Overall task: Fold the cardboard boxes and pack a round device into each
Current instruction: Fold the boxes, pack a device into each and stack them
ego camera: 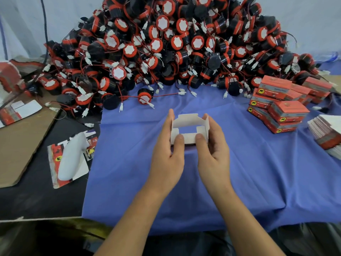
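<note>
A small white cardboard box (186, 120), its top flaps open, is being held over the middle of a blue cloth (258, 172). The left hand (168, 156) is gripping its left wall and the right hand (213, 150) its right wall, both thumbs pressing on the near wall. Behind it, a large heap of red-and-black round devices (166, 43) with thin wires is lying along the cloth's far edge. To the right, closed red boxes (280, 109) are sitting stacked, beside what may be a pile of flat unfolded boxes (326, 132). A white object (72, 157) is lying to the left.
</note>
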`<act>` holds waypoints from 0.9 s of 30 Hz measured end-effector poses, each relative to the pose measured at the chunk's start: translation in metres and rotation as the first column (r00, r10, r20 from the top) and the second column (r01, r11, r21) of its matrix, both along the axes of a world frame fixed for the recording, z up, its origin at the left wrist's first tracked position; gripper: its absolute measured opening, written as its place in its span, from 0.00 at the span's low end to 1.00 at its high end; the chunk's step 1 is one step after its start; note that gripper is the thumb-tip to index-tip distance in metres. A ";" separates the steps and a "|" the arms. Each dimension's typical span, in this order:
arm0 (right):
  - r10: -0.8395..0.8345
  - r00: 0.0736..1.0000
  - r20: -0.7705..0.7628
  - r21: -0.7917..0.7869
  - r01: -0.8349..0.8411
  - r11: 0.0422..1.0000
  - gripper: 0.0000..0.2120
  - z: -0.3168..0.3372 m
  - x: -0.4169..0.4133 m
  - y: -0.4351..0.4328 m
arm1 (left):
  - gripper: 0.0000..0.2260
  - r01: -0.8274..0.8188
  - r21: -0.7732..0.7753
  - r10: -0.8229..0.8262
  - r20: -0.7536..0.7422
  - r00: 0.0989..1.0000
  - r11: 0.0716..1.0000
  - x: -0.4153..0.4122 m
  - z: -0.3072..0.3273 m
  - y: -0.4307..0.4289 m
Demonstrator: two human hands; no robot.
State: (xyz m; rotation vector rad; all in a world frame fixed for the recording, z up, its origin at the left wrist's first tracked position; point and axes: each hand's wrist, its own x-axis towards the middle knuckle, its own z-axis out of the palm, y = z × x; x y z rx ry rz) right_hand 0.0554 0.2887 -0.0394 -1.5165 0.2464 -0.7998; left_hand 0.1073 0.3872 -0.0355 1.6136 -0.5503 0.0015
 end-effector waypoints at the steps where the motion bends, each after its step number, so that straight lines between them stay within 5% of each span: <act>1: 0.010 1.000 -0.012 -0.011 -0.010 1.000 0.21 0.002 -0.001 0.002 | 0.28 0.027 0.013 -0.027 -0.002 1.000 1.000 -0.002 0.000 -0.001; 8: 0.013 0.999 0.045 0.091 -0.017 0.996 0.15 0.011 -0.008 0.009 | 0.23 0.095 -0.255 -0.148 -0.197 0.969 0.962 -0.013 0.003 -0.002; 15: -0.012 0.999 0.044 0.098 0.008 0.995 0.19 0.014 -0.008 0.014 | 0.17 -0.039 -0.217 0.016 -0.106 0.994 0.975 -0.015 0.009 0.004; 27: 0.122 0.987 -0.100 0.069 -0.116 0.991 0.11 0.016 -0.013 -0.003 | 0.18 0.071 -0.109 -0.085 -0.127 0.988 0.992 -0.019 0.018 0.006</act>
